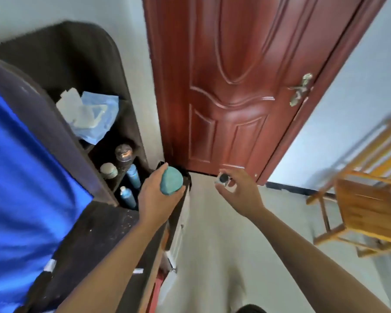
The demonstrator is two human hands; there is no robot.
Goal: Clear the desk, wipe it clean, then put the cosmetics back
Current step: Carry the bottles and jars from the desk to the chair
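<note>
My left hand [155, 197] grips a teal rounded cosmetic container [171, 180] above the right end of the dark dressing desk [95, 236]. My right hand [239, 190] pinches a small white jar with a black lid [223, 179] in the air over the floor, right of the desk. Several cosmetic bottles stand in the desk's dark side shelf: a dark-capped jar [123, 152], a pale-capped jar [108, 170] and two blue bottles [133, 176] [127, 196].
A blue bag with white tissue [88, 114] lies on the upper shelf. A mirror on the left reflects blue [20, 166]. A red-brown door [230, 86] stands ahead, and a wooden chair [366, 199] is on the pale floor at right.
</note>
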